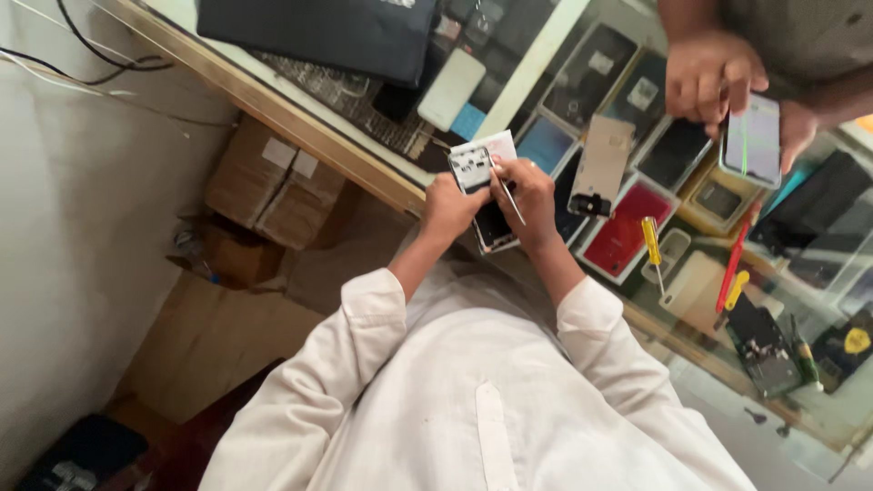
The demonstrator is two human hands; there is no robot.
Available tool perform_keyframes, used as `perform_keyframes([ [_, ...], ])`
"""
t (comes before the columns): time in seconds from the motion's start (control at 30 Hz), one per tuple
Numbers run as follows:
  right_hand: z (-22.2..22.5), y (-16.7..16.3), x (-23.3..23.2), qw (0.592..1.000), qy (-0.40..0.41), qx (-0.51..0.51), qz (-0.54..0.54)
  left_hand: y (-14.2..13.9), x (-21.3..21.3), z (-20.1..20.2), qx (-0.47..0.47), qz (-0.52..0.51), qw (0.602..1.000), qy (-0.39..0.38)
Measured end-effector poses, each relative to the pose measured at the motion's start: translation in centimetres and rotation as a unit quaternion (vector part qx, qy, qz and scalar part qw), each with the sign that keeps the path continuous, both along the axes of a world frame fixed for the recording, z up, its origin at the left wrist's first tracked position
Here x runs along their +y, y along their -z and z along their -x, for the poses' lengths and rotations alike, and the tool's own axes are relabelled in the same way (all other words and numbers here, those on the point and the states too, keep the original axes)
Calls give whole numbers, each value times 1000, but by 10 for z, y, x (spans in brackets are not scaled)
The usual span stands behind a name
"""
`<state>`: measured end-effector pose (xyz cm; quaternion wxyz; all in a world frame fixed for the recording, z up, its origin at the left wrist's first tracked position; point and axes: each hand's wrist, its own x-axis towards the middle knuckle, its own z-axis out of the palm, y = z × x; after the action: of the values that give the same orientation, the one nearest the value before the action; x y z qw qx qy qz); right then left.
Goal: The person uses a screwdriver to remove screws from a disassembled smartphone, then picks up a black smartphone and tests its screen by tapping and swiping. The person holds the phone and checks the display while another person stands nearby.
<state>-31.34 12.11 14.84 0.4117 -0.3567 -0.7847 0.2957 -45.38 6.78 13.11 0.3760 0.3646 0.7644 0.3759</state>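
My left hand (447, 207) grips the opened phone (480, 195) at the near edge of the glass counter (555, 55) so its back stays face-up and steady, while my right hand (527, 195) pinches a thin metal tool (512, 205) over it.

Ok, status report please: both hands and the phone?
Left hand holds opened phone. Right hand holds thin metal tool on it. Another person's hands hold a second phone, apart.

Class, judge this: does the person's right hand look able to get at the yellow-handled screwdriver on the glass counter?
Probably yes: the yellow-handled screwdriver lies uncovered beside the right hand, though that hand already holds a thin tool.
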Motion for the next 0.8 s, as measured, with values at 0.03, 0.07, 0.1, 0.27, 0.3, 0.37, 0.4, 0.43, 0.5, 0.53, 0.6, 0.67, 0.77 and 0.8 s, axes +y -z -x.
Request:
perform_keyframes([
  [0.03, 2, 0, 3, 1000, 9, -19, -5, 0, 1, 0, 2, 3, 1000, -2],
  [0.07, 5, -1, 5, 999, 17, -38, -6, -1, 2, 1, 4, 10, 1000, -6],
  [0.1, 6, -1, 4, 998, 27, -61, -3, -1, 0, 1, 3, 22, 1000, -7],
  [0.27, 13, -2, 11, 999, 6, 12, 37, 0, 1, 3, -13, -32, 999, 6],
  [0.3, 15, -2, 12, 999, 3, 27, 38, 0, 2, 4, -15, -47, 999, 4],
  [0.37, 18, 0, 12, 996, 16, 40, 77, 0, 3, 8, -12, -1, 1000, 11],
  [0.4, 18, 1, 13, 994, 24, 46, 96, 0, 3, 9, -12, 22, 1000, 17],
  [0.43, 19, 1, 14, 993, 19, 53, 100, 0, 4, 10, -15, 19, 1000, 17],
  [0.5, 18, 2, 15, 992, 10, 66, 111, -1, 4, 10, -20, 16, 1000, 17],
  [0.53, 18, 2, 16, 990, 7, 71, 118, -2, 4, 9, -23, 19, 999, 18],
  [0.6, 17, 1, 17, 988, -1, 85, 129, -3, 4, 8, -25, 23, 999, 19],
  [0.67, 17, 1, 17, 988, 21, 73, 131, -5, 4, 6, -21, 2, 1000, 14],
  [0.77, 19, 2, 15, 990, 40, 54, 127, -7, 3, 6, -26, 15, 999, 10],
  [0.8, 20, 2, 15, 991, 43, 49, 120, -7, 4, 7, -28, 22, 999, 8],
])
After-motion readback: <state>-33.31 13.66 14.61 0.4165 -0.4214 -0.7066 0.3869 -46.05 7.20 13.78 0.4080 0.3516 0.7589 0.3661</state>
